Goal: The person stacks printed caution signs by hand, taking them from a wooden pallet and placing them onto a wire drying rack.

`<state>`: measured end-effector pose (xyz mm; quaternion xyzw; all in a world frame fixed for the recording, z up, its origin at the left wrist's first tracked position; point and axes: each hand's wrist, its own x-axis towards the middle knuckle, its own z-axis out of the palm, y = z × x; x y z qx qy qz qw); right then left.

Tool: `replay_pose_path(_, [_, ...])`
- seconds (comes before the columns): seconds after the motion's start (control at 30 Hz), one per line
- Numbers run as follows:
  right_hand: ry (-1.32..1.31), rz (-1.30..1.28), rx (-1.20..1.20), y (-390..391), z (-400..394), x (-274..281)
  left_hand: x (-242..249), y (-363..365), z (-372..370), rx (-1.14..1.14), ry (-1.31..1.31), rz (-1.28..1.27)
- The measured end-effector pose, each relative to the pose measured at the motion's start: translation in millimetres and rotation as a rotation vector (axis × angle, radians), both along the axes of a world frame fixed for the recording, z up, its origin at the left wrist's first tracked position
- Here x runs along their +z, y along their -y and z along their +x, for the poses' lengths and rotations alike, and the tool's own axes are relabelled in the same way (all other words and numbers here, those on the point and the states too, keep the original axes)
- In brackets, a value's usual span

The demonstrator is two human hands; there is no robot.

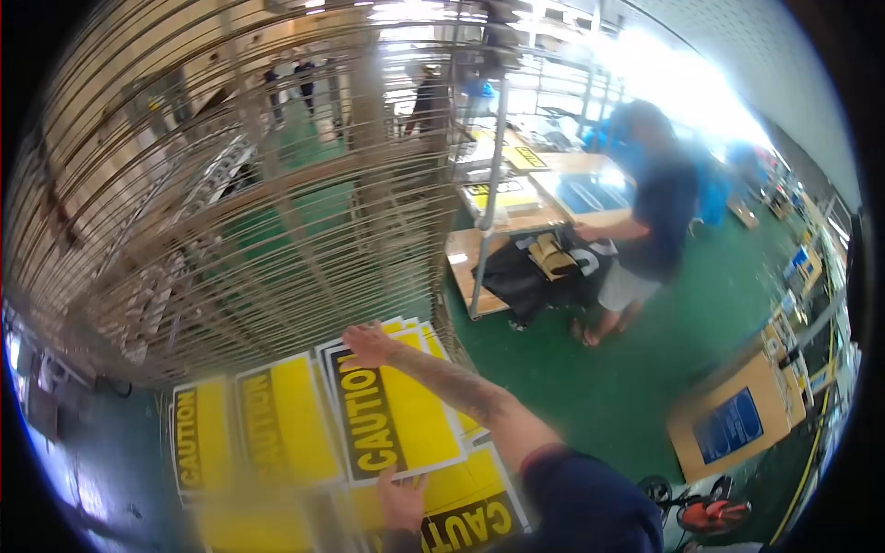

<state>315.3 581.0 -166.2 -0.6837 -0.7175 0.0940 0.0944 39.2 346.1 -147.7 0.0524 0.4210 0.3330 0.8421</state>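
Observation:
A yellow and black CAUTION sign (406, 405) with a white border lies over other signs in front of me. My right hand (369, 346) reaches across to its far corner, fingers closed at the edge. At the near edge, my left hand (403, 500) grips the same sign, its thumb on the upper face; part of that hand is hidden. Two more columns of signs lie to the left, with one CAUTION sign (281, 419) in the middle and another CAUTION sign (200, 433) at the far left. Below my hands is an upside-down CAUTION sign (466, 502).
A wire rack (277, 230) rises right behind the signs. Beyond it, a co-worker (659, 194) stands at a wooden table (521, 219) with signs and a black bag (525, 276). At right, a cardboard box (682, 442) and a red and black fan-like object (714, 516) stand on the green floor.

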Motion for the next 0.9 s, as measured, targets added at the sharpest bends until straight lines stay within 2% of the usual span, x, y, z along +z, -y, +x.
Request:
replay_pose_path(0.13, [-0.090,-0.018,0.003,8,14,25,-15,2,0,0.020,0.029,-0.096])
replay_pose_path(0.2, [-0.113,0.054,0.019,4,22,13,-21,16,-5,-0.011,-0.010,0.037])
replay_pose_path(0.23, [-0.059,0.120,0.016,-7,32,-9,-24,27,-17,0.024,-0.040,0.094])
replay_pose_path(0.27, [-0.148,0.204,0.046,-6,43,-25,-20,35,-28,0.035,0.070,0.171])
replay_pose_path(0.3, [-0.263,0.264,0.100,1,48,-28,8,44,-29,0.062,0.029,0.248])
replay_pose_path(0.33, [-0.557,0.081,0.057,9,39,-8,36,48,-29,0.093,-0.029,0.312])
replay_pose_path(0.37, [-0.838,-0.082,-0.033,18,30,15,31,50,-37,0.069,-0.103,0.414])
replay_pose_path(0.4, [-0.800,-0.084,0.008,5,32,13,57,46,-34,0.179,-0.111,0.375])
replay_pose_path(0.47, [-0.450,0.071,0.079,2,3,44,66,34,-54,0.227,-0.163,0.391])
replay_pose_path(0.57, [-0.382,0.135,0.136,-30,-56,66,56,8,-82,0.362,-0.224,0.468])
replay_pose_path(0.6, [-0.357,0.177,0.144,-58,-67,39,47,-2,-91,0.404,-0.246,0.492])
replay_pose_path(0.63, [-0.307,0.132,0.153,-66,-93,58,37,-11,-103,0.437,-0.258,0.439])
replay_pose_path(0.67, [-0.297,0.243,0.185,-80,-111,46,24,-22,-114,0.466,-0.268,0.392])
replay_pose_path(0.7, [-0.295,0.154,0.150,-91,-131,46,16,-32,-123,0.492,-0.276,0.341])
replay_pose_path(0.77, [-0.225,0.199,0.231,-122,-158,17,27,-44,-132,0.442,-0.210,0.352])
replay_pose_path(0.83, [-0.138,0.032,0.154,-127,-178,16,27,-55,-138,0.415,-0.211,0.357])
replay_pose_path(0.9, [-0.107,0.027,0.131,-136,-185,-5,20,-63,-145,0.356,-0.192,0.340])
